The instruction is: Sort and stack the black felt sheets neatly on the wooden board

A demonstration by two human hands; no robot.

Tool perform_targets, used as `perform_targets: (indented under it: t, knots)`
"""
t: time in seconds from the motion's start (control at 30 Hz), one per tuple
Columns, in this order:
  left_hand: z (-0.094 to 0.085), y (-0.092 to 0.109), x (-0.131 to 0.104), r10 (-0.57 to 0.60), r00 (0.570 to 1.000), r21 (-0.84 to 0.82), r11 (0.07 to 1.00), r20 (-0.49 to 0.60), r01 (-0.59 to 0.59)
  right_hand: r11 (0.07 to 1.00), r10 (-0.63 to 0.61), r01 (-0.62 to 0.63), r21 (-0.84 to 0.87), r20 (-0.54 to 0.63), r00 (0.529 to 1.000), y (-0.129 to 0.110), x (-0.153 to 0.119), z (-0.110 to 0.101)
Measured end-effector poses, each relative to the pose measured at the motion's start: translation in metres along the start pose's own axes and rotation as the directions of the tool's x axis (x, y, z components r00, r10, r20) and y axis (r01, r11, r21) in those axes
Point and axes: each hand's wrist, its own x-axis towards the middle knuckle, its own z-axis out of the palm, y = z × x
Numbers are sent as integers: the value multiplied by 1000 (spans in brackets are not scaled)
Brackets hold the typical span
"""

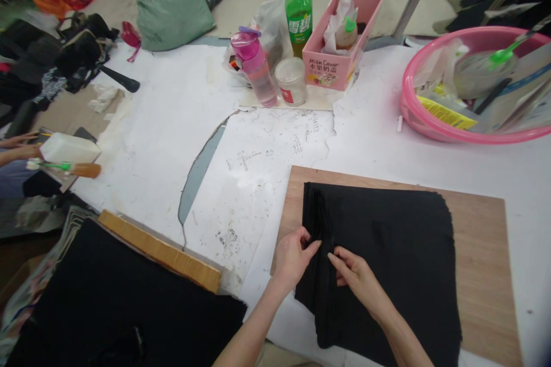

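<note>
Black fabric [400, 252] lies stacked on a wooden board [480, 258], with a gathered fold running along its left side. My left hand [295, 255] is at the left of that fold, thumb and index finger closed on the black cloth near its edge. Just to the right, my right hand [350, 269] pinches the same fold between thumb and fingers. The fingertips of both hands are close together, a small strip of cloth between them. How many layers each hand grips cannot be seen.
At lower left lies more black fabric [142, 298] beside a yellowish wooden strip [159, 249]. Behind the board stand a pink basin [451, 132], a pink box [329, 69], a green bottle [298, 11], a pink water bottle [258, 71] and a plastic cup [291, 83]. Another person's hand [21, 149] shows at far left.
</note>
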Motion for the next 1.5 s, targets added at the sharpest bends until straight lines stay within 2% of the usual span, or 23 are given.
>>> perform_targets:
  t: [0.53, 0.93, 1.3, 1.5]
  knots:
    - [1, 0, 1, 4, 1000, 13, 1000, -1, -4, 1000, -13, 14, 16, -21, 1000, 1, 1, 1]
    - [4, -4, 1, 8, 1000, 19, 1000, -9, -8, 1000, -18, 17, 27, 28, 999, 3, 0, 0]
    - [2, -4, 1, 20, 1000, 11, 1000, -10, -20, 1000, -8, 8, 29, -6, 1000, 3, -1, 1]
    - [1, -2, 1, 12, 1000, 14, 1000, -9, -12, 999, -13, 12, 45, 17, 1000, 6, 1, 1]
